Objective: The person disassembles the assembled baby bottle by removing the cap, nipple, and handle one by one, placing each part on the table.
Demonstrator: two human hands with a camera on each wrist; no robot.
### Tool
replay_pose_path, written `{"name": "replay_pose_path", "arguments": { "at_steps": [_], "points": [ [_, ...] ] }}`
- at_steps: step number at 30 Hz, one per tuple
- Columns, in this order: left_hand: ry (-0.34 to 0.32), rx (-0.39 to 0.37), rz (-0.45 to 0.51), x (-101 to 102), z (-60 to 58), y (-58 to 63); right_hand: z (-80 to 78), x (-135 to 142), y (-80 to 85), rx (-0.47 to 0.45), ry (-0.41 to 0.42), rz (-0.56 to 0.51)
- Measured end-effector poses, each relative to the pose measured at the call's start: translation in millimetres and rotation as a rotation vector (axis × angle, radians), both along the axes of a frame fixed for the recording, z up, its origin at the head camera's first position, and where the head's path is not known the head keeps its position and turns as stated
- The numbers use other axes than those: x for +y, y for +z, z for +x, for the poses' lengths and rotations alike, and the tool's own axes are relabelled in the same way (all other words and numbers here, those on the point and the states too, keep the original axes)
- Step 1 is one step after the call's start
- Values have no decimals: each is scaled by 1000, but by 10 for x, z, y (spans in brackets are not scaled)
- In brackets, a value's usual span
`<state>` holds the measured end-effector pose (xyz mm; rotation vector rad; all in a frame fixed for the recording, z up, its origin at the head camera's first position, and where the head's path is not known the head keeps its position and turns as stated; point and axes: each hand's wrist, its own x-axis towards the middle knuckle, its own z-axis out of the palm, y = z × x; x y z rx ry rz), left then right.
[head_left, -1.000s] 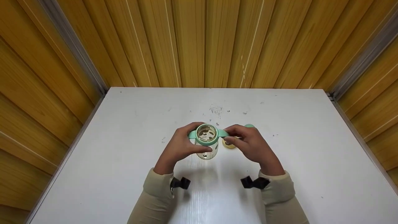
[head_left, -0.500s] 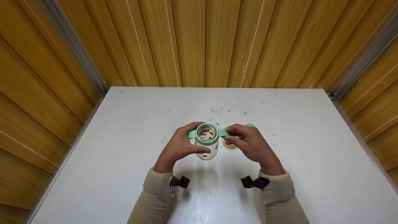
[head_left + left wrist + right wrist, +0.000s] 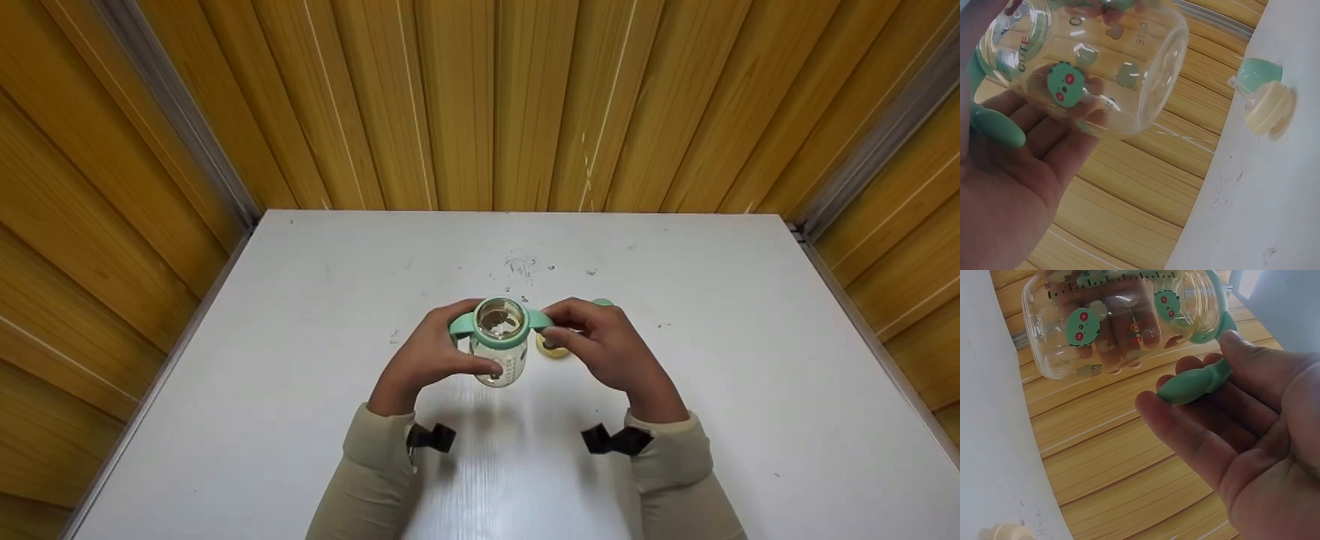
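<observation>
A clear baby bottle (image 3: 501,367) with printed green faces is held upright and open-topped over the table in the head view. Round its neck sits a mint-green handle ring (image 3: 501,344) with a grip on each side. My left hand (image 3: 429,352) holds the bottle's body, thumb across the front and fingers behind. My right hand (image 3: 600,341) holds the right-hand handle (image 3: 1193,384) between thumb and curled fingers. Behind the right hand, partly hidden, a cream collar with a clear spouted nipple (image 3: 1268,107) lies on the table beside a mint-green cap (image 3: 1260,73).
The white table (image 3: 337,285) carries dark scuff marks near its middle. Wood-patterned panels (image 3: 465,105) rise behind it and at both sides. A small black mount (image 3: 433,437) sits at the left cuff, and another black mount (image 3: 616,440) at the right cuff.
The bottle has turned slightly within the handle ring, its printed marks now showing at the front. My left thumb has slid a little to the left; the right hand has barely moved.
</observation>
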<state>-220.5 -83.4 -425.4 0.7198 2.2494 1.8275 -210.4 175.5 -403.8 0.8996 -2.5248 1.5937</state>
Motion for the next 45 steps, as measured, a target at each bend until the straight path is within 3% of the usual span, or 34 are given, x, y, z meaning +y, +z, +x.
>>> {"name": "replay_pose_path", "arguments": {
  "at_steps": [13,21,31,45],
  "points": [
    [16,-8,-30,1,2,-12,-1,9,-5,18,0,-9],
    [-36,5,-13,-18,-9,-16,-1,23,-2,36,-12,6],
    [-55,16,-6,-33,-14,-32,1,32,2,47,-9,-6],
    [-25,-11,-32,-31,-18,-33,17,41,26,41,-18,-14]
  ]
}}
